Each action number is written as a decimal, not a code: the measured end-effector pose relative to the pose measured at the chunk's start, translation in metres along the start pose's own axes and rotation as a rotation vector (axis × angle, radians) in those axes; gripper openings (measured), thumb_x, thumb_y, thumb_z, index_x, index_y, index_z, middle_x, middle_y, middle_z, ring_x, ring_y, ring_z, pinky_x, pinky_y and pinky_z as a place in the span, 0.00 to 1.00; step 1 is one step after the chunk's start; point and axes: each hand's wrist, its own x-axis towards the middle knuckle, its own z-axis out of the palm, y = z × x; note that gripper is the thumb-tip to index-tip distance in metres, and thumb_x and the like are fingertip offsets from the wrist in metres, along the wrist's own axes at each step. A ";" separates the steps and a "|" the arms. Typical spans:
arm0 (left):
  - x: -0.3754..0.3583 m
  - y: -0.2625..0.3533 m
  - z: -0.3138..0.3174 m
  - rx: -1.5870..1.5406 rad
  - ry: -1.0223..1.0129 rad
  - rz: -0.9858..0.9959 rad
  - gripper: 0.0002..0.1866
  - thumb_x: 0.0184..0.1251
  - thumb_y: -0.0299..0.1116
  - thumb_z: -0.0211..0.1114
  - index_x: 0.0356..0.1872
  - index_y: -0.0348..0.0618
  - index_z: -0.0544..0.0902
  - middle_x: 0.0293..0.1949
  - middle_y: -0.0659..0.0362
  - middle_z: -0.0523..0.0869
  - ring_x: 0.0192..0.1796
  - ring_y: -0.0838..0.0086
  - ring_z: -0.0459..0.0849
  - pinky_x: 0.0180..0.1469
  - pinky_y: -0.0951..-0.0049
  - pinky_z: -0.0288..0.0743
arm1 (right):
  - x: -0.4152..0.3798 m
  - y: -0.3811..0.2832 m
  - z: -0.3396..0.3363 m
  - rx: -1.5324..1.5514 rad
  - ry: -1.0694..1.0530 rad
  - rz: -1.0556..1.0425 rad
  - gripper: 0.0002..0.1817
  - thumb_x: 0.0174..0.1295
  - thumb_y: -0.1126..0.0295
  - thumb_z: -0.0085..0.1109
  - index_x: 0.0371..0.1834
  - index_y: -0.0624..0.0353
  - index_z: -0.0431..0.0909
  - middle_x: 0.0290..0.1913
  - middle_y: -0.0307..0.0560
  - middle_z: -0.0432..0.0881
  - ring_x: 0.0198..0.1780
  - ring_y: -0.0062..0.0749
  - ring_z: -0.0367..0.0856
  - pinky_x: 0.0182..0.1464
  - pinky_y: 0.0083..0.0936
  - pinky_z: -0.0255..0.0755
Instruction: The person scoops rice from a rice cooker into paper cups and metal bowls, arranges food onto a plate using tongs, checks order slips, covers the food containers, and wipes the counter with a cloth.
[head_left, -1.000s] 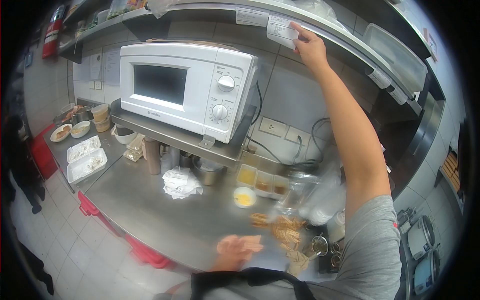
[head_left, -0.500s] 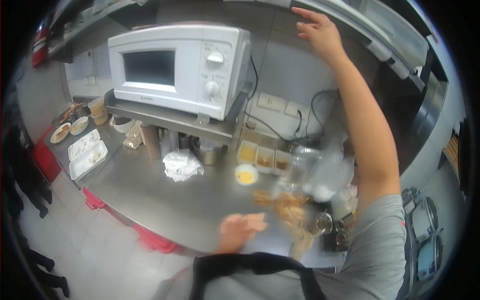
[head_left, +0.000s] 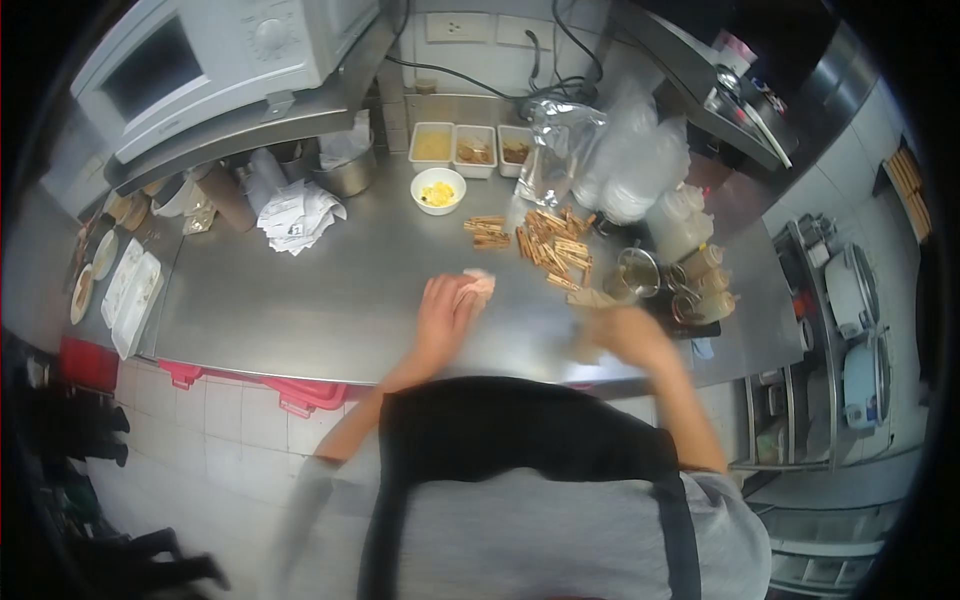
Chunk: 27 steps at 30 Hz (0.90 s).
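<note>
My left hand [head_left: 441, 320] is closed around a crumpled pale pink cloth [head_left: 479, 286] low over the steel counter [head_left: 270, 310]. To the right, my right hand [head_left: 628, 335] is smeared by motion beside a tan, paper-like piece [head_left: 592, 299]; its fingers do not show clearly. Wooden clothespins lie beyond both hands in a small group [head_left: 487, 232] and a larger pile [head_left: 555, 245]. A white bowl [head_left: 438, 192] with yellow contents sits behind them, in front of three white tubs [head_left: 473, 150].
A microwave [head_left: 220, 60] stands on a raised shelf at the back left, above crumpled white papers [head_left: 300, 215]. Along the right are plastic bags [head_left: 635, 160], a glass container [head_left: 634, 275] and squeeze bottles [head_left: 708, 285]. Foam trays [head_left: 132, 298] lie far left.
My right hand has come down from the raised shelf area to the counter by the tan piece. My left hand stays low with the pink cloth. The view has tilted downward.
</note>
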 end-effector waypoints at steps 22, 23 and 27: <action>-0.110 0.233 0.221 -0.368 -1.173 0.383 0.11 0.48 0.24 0.72 0.29 0.42 0.77 0.25 0.56 0.82 0.29 0.67 0.83 0.36 0.70 0.76 | -0.359 0.092 0.238 0.493 0.213 0.638 0.19 0.53 0.64 0.63 0.50 0.50 0.80 0.45 0.54 0.83 0.48 0.51 0.81 0.47 0.43 0.75; -0.132 0.230 0.257 -0.368 -1.251 0.327 0.11 0.49 0.22 0.70 0.31 0.42 0.77 0.24 0.56 0.82 0.29 0.69 0.83 0.36 0.69 0.76 | -0.398 0.097 0.267 0.561 0.173 0.730 0.21 0.52 0.63 0.65 0.52 0.50 0.79 0.47 0.54 0.82 0.50 0.51 0.80 0.49 0.44 0.75; -0.224 0.314 0.333 -0.208 -1.567 0.295 0.20 0.50 0.21 0.69 0.47 0.40 0.76 0.32 0.55 0.83 0.32 0.71 0.82 0.37 0.68 0.77 | -0.566 0.055 0.277 0.690 0.230 1.115 0.25 0.55 0.60 0.64 0.57 0.52 0.75 0.49 0.54 0.81 0.52 0.51 0.79 0.51 0.43 0.73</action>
